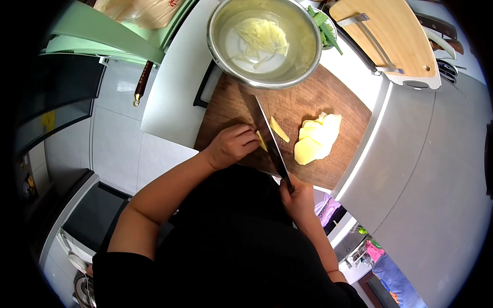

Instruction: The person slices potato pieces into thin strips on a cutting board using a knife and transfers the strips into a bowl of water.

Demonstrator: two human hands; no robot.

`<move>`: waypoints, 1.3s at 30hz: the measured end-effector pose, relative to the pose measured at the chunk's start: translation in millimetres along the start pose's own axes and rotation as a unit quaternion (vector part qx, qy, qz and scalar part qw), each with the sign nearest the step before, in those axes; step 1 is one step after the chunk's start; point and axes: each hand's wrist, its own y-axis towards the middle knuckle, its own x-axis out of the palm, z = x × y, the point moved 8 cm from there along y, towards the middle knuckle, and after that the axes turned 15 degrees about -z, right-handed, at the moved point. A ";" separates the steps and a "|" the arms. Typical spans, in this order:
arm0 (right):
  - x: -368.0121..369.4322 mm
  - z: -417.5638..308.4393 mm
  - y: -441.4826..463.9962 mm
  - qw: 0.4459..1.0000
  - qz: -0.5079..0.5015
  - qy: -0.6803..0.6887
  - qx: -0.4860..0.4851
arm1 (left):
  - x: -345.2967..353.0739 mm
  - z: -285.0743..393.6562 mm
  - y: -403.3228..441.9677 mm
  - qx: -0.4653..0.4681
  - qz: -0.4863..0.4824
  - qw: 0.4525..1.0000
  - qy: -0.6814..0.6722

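Note:
My right hand (299, 199) is wrapped round the handle of a kitchen knife (268, 134), whose long dark blade reaches away from me across a wooden cutting board (221, 110). On the blade's left, my left hand (235, 146) has its fingers curled on a small piece of pale yellow potato (262, 141), partly hidden by the fingers and blade. Just right of the blade lies a loose potato strip (279, 129). Farther right rests a pile of potato slices (318, 138), overlapping one another. A steel bowl (218, 59) at the board's far edge holds water and thin potato strips (261, 38).
Behind the bowl on the right is a small bowl with green vegetable pieces (324, 28). A light wooden board (390, 31) leans at the back right, beside several knives (439, 33). Grey wall tiles (405, 138) border the counter on the right.

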 end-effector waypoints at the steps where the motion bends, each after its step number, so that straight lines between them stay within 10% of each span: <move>1: 0.9 1.0 0.4 1.000 0.001 -0.003 -0.004 | 0.0 0.1 0.0 0.002 0.001 1.000 -0.001; 39: -24.1 17.3 -27.1 0.992 0.116 0.006 -0.055 | -6.2 -10.1 -1.3 -0.057 -0.028 0.992 -0.112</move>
